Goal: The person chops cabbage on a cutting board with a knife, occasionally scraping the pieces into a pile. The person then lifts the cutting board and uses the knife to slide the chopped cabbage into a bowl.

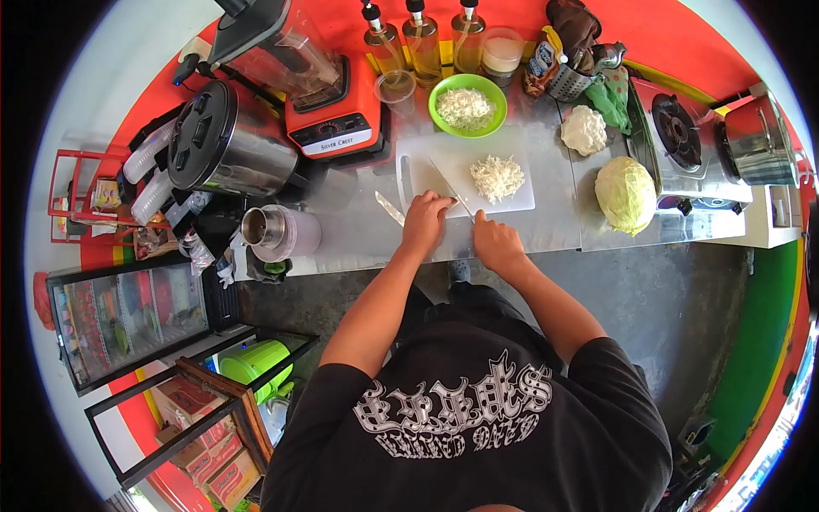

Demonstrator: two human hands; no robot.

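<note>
My right hand (498, 242) is closed around the handle of a knife (447, 182), whose blade points away and left over the white cutting board (414, 175). My left hand (425, 220) is beside the blade at the board's near edge, fingers curled together; what they pinch, if anything, is too small to make out. A pile of shredded cabbage (497, 178) lies on the board right of the blade. Left of my left hand, a narrow pale blade-like strip (390, 207) rests on the metal table. More pale shreds fill a green bowl (468, 106) behind the board.
A cabbage head (626, 195) and a white lumpy, cauliflower-like head (583, 130) sit right of the board, before a gas stove (676, 132) with a pot (762, 141). Pump bottles (421, 38) stand behind. A red blender (335, 115) and steel container (252, 149) occupy the left.
</note>
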